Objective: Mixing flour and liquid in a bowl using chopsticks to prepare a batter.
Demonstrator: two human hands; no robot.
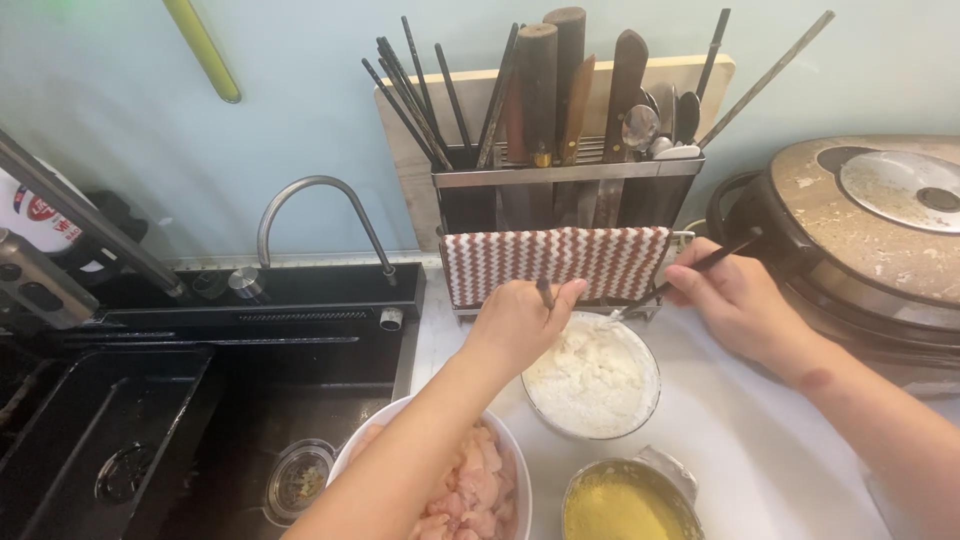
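My left hand (520, 322) reaches across over the rim of a glass bowl of white flour (592, 380) and pinches a dark, thin utensil handle (545, 292). My right hand (735, 298) holds a pair of dark chopsticks (700, 268) whose tips point down toward the far edge of the flour. A white bowl of raw pale pink meat pieces (470, 490) sits under my left forearm. A small bowl of yellow beaten egg (625, 505) stands in front of the flour bowl.
A utensil rack (570, 190) with knives, chopsticks and a striped cloth (555, 262) stands behind the bowls, with a cutting board behind it. A black sink (200, 420) with a curved tap (320, 200) is to the left. A rice cooker (870, 230) sits at right.
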